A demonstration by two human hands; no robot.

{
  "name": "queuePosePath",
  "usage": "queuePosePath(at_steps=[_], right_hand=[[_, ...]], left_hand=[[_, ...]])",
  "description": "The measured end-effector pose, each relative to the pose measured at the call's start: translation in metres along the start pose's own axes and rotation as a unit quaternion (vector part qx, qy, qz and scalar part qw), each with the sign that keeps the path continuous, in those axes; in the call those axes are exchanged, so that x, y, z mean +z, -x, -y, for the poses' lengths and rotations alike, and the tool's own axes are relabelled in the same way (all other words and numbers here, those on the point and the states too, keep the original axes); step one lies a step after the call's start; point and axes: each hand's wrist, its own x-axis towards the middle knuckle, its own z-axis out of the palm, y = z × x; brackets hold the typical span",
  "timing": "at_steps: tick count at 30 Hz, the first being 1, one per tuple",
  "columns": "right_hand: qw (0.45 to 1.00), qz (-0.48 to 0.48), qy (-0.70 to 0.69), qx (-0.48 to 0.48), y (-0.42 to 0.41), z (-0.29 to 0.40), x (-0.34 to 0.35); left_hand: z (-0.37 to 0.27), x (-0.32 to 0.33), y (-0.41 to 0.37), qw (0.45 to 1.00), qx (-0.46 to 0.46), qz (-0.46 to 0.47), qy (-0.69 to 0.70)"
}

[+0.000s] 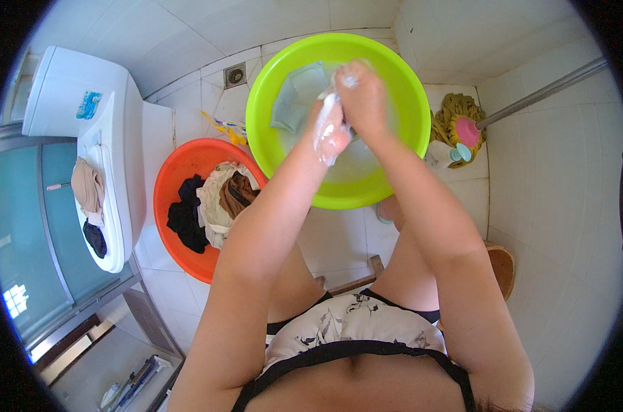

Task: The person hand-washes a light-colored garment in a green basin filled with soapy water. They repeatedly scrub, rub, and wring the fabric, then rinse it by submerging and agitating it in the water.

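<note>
Over a lime-green plastic basin [417,154] with cloudy water, my two hands press together. My left hand [329,126] is partly covered in white suds and closed around a bunched cloth, little of which shows between the hands. My right hand [363,92], blurred and with foam on it, is closed on the same cloth. Its colour cannot be told for the suds. A pale blue cloth [298,98] lies in the basin, left of my hands.
An orange basin [162,206] holding black, cream and brown clothes stands at the left. Beyond it is a white toilet [131,206] with garments on its lid. A mop [458,121] and a pump bottle [440,154] stand at the right. A floor drain [235,75] lies behind.
</note>
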Motion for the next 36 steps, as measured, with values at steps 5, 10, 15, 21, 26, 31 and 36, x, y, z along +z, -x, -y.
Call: queuePosePath(at_steps=[5,10,15,21,26,31,36], right_hand=[[0.997,-0.009,-0.052,0.049,0.006,0.007,0.005],[0.961,0.147,-0.215,-0.091,0.032,0.036,0.009],[0.942,0.2,-0.119,-0.242,0.027,0.041,0.0],[0.943,0.242,-0.223,0.049,-0.007,0.017,-0.019],[0.969,0.096,-0.19,0.126,-0.013,-0.013,-0.014],[0.948,0.03,-0.237,0.212,0.0,0.007,-0.007],[0.989,0.067,-0.118,0.059,0.025,0.017,0.008]], left_hand=[[-0.002,0.002,0.005,0.999,0.023,0.046,-0.006],[-0.01,-0.028,-0.01,0.988,0.046,0.136,0.054],[-0.004,-0.044,-0.02,0.977,0.114,0.131,-0.126],[0.034,-0.031,-0.009,0.848,0.301,0.032,-0.436],[0.011,0.003,0.007,0.731,0.209,0.071,-0.646],[0.002,0.014,0.013,0.954,0.078,-0.007,-0.288],[-0.009,0.012,0.013,0.996,0.078,-0.035,-0.041]])
